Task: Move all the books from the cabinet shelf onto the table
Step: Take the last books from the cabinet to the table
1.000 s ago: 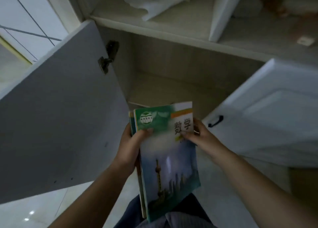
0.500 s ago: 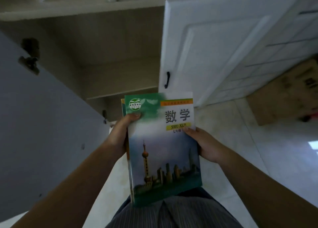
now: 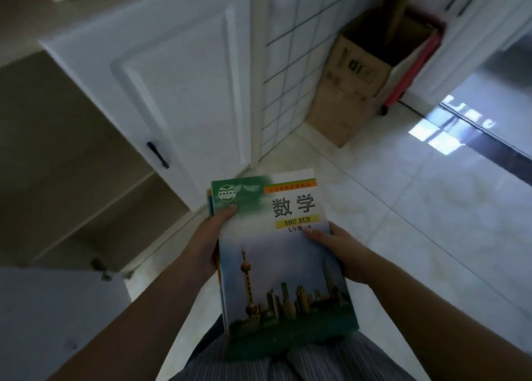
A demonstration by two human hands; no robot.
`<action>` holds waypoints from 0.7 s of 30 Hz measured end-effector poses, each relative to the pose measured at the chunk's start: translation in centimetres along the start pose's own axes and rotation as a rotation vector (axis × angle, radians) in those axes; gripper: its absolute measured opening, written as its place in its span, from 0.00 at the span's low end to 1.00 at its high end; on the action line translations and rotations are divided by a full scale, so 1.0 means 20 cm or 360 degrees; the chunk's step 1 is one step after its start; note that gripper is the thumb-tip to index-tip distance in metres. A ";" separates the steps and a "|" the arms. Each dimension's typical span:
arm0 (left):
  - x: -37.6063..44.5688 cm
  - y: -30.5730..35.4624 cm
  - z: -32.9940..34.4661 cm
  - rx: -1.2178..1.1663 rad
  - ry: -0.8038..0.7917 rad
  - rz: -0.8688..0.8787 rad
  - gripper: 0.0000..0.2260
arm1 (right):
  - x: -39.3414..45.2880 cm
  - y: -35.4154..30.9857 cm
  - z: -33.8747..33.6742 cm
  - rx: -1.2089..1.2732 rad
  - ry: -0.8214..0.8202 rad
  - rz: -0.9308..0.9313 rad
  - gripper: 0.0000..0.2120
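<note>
Head view: glossy floor (image 3: pixel 403 222), cardboard box (image 3: pixel 348 87) beside tiled wall (image 3: pixel 290 64).

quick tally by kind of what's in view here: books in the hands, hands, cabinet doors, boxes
Books: at least 2, a green-and-white maths textbook on top and an edge of another book beneath; more cannot be told
Hands: 2, left hand, right hand
White cabinet doors: 2
Brown cardboard boxes: 1
Total: 7

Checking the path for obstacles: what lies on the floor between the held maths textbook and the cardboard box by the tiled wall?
Head view: only bare pale floor tiles between green-and-white maths textbook and brown cardboard box.
</note>
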State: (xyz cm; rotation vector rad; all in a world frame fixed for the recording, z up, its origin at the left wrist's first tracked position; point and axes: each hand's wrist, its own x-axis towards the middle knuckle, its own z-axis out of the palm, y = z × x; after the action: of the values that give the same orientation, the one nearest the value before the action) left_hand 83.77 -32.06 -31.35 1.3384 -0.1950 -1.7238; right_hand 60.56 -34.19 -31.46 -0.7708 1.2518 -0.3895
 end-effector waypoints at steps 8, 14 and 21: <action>-0.03 -0.39 0.37 0.0437 -0.0258 -0.0085 0.19 | -0.43 0.38 -0.35 0.0312 0.0393 -0.0044 0.17; -0.28 -0.79 0.72 0.0840 -0.0582 -0.0152 0.19 | -0.95 0.80 -0.60 0.0629 0.0729 -0.0084 0.17; -0.64 -1.32 1.08 0.1250 -0.0989 -0.0298 0.18 | -1.59 1.29 -0.73 0.0976 0.1050 -0.0213 0.11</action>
State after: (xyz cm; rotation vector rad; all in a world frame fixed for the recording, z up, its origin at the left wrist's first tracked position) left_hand 51.02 -16.11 -29.90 1.3097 -1.2336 -2.3040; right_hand 33.69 -0.05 -29.12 -0.1874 1.5673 -1.1411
